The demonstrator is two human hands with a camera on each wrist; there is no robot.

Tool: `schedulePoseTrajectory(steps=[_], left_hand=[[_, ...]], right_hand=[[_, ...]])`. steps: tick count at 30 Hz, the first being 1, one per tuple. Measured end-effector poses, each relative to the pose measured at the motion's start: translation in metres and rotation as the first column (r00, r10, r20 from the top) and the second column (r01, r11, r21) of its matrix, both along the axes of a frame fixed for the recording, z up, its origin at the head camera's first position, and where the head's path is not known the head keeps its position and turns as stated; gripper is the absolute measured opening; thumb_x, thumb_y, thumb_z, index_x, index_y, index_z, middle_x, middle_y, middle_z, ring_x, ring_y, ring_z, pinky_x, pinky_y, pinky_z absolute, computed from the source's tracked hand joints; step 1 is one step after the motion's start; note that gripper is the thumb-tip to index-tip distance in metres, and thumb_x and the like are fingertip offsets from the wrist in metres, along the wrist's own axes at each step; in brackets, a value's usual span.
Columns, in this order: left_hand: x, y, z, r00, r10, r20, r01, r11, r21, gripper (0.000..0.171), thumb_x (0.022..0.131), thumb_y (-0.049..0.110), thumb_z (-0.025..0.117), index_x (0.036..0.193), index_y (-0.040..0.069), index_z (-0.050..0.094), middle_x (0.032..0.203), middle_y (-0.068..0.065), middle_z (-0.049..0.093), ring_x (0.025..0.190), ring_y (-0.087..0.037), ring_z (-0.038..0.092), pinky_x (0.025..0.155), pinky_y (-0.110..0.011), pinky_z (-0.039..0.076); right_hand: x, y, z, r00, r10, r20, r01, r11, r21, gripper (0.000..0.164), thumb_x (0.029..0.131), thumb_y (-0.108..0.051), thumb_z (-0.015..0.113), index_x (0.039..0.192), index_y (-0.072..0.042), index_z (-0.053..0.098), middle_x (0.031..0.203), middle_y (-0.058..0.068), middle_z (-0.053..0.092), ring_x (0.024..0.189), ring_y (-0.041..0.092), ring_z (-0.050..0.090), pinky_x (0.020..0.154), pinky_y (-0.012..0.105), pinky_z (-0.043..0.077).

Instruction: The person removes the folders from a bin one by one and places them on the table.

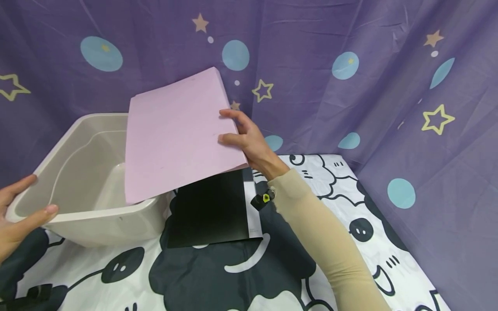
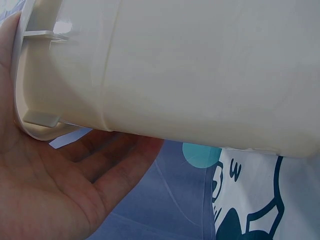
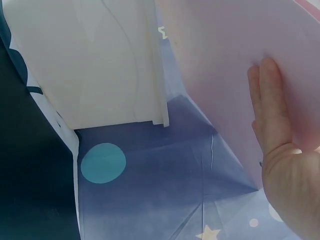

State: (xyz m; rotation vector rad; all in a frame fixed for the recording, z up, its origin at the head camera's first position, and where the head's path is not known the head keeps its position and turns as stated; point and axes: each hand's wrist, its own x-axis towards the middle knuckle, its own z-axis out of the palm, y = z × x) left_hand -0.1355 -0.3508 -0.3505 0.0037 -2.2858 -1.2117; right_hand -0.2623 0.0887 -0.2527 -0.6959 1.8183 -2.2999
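Observation:
My left hand (image 1: 17, 231) grips the left end of a beige plastic bin (image 1: 109, 226), thumb on the front rim and a finger on the far rim. In the left wrist view, the fingers of that hand (image 2: 55, 185) spread along the bin's outer wall (image 2: 200, 75). My right hand (image 1: 254, 144) holds a large pink folder (image 1: 175, 138) by its right edge, with thumb and index finger on the upper face. The folder tilts over the bin's right end and hides part of its opening. In the right wrist view, fingers press against the folder's underside (image 3: 220, 55).
A flat black folder (image 1: 210, 211) with a pale strip on its right side lies on the cartoon-print sheet (image 1: 132, 293), right of the bin and partly under the raised pink folder. Purple curtains (image 1: 303, 52) with stars and dots hang behind and to the right.

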Motion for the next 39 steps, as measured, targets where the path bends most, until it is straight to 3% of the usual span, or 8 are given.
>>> schedulePoseTrajectory(steps=[9,18,26,28,34,36,39], left_hand=[[0.000,0.004,0.003,1.000,-0.004,-0.026,0.005,1.000,0.010,0.074,0.081,0.000,0.067,0.147,0.017,0.038,0.117,0.027,0.043,0.091,0.015,0.041,0.074,0.002,0.029],[-0.001,0.000,-0.004,1.000,0.016,-0.005,-0.016,1.000,-0.003,0.075,0.082,0.003,0.067,0.148,0.018,0.036,0.125,0.022,0.042,0.095,0.016,0.040,0.075,0.002,0.030],[0.004,0.007,0.005,1.000,0.025,0.017,-0.025,0.999,-0.024,0.075,0.083,0.005,0.067,0.149,0.018,0.033,0.132,0.018,0.040,0.096,0.017,0.037,0.075,0.003,0.028],[0.001,0.002,0.000,0.999,0.026,0.022,-0.026,0.999,-0.026,0.076,0.083,0.005,0.067,0.149,0.018,0.033,0.134,0.015,0.040,0.097,0.017,0.037,0.077,0.003,0.028],[-0.028,-0.044,-0.042,0.998,0.063,0.002,-0.062,0.994,-0.087,0.084,0.077,0.005,0.075,0.148,0.026,0.036,0.141,0.005,0.042,0.099,0.015,0.040,0.077,0.002,0.029],[-0.027,-0.044,-0.042,0.999,0.043,0.007,-0.042,0.997,-0.071,0.083,0.078,0.005,0.074,0.148,0.026,0.036,0.143,0.003,0.041,0.100,0.015,0.040,0.077,0.002,0.030],[-0.019,-0.030,-0.030,0.998,0.057,0.019,-0.055,0.997,-0.055,0.081,0.079,0.005,0.073,0.148,0.024,0.036,0.139,0.007,0.042,0.099,0.014,0.041,0.075,0.002,0.030]], right_hand=[[0.001,0.005,0.001,1.000,-0.002,0.004,0.002,1.000,-0.018,0.057,0.081,0.008,0.061,0.132,-0.015,0.049,0.110,0.019,0.057,0.078,0.030,0.067,0.059,0.046,0.056],[0.003,0.010,0.003,1.000,-0.004,0.006,0.005,0.999,-0.032,0.058,0.081,0.009,0.061,0.132,-0.016,0.049,0.109,0.019,0.059,0.078,0.030,0.068,0.060,0.047,0.056],[0.004,0.014,0.003,1.000,-0.012,0.003,0.012,0.999,-0.035,0.057,0.082,0.008,0.061,0.132,-0.016,0.049,0.106,0.018,0.060,0.075,0.029,0.068,0.056,0.044,0.056],[0.003,0.015,0.003,1.000,-0.011,0.009,0.012,0.999,-0.042,0.057,0.082,0.008,0.060,0.132,-0.016,0.049,0.106,0.017,0.060,0.075,0.029,0.068,0.056,0.044,0.056],[0.004,0.019,0.002,1.000,-0.023,0.020,0.024,0.998,-0.056,0.056,0.082,0.009,0.059,0.131,-0.018,0.049,0.108,0.017,0.058,0.075,0.028,0.068,0.056,0.042,0.056],[0.004,0.020,0.003,0.999,-0.026,0.021,0.027,0.998,-0.061,0.056,0.083,0.009,0.059,0.131,-0.017,0.049,0.109,0.017,0.058,0.076,0.027,0.068,0.056,0.042,0.056],[0.005,0.021,0.002,0.999,-0.026,0.025,0.027,0.998,-0.059,0.056,0.082,0.009,0.059,0.131,-0.017,0.049,0.110,0.016,0.057,0.077,0.027,0.067,0.057,0.042,0.056]])
